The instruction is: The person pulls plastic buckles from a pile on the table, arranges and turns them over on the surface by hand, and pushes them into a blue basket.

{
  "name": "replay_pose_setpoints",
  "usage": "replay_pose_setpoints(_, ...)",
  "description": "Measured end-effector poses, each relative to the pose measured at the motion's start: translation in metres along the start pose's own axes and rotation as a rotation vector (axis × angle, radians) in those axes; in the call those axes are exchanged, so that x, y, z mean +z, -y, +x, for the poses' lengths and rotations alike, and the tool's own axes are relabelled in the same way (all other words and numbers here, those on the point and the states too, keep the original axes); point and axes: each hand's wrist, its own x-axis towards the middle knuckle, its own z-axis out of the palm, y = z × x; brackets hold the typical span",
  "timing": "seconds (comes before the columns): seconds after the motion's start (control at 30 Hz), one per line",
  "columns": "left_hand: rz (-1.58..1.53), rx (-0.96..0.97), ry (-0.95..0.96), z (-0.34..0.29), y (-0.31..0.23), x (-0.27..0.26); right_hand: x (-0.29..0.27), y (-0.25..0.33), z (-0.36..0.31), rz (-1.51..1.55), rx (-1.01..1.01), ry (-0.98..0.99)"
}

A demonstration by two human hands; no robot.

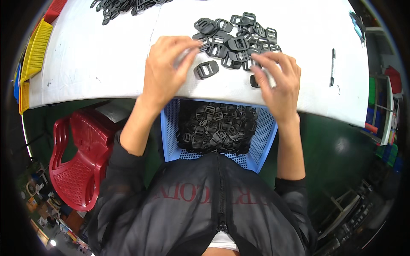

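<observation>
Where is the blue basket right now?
In the head view, the blue basket of black buckles is central, between the forearms and just below the near edge of the white table.

Bright, even light covers the white tabletop [102, 64], which washes out toward pure white, while the dark green floor [329, 158] falls dim, with 1 hazy patch of glare at right. Glossy highlights catch the red chair [77, 179]. Inside the blue basket [170, 128], the black buckles [218, 137] merge in low contrast. Motion blur smears the fingers of the left hand [164, 68] and right hand [279, 83]; the loose buckles [237, 43] look crisper. Fisheye distortion bows the table's front edge, and lower-left clutter [64, 222] turns soft near the black rim, around 1 small glaring light [52, 242].
</observation>
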Motion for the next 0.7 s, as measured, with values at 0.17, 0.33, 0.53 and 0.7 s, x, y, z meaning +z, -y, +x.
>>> replay_pose_setpoints(0.17, 0.155, 0.103, 0.067, -0.028, -0.022, 0.007, 0.015, 0.031, -0.018, -0.145, -0.010, -0.027)
replay_pose_setpoints(0.33, 0.086, 0.134, 0.115, -0.037, -0.020, 0.001, 0.029, 0.028, 0.002, -0.188, -0.023, -0.009)
replay_pose_setpoints(0.53, 0.184, 0.203, -0.064, -0.009, -0.002, 0.006, 0.026, 0.037, 0.012, -0.186, -0.047, -0.011)
replay_pose_setpoints(0.7, 0.224, 0.192, -0.069, 0.005, 0.012, 0.011, 0.046, 0.041, 0.024, -0.160, -0.124, 0.031)
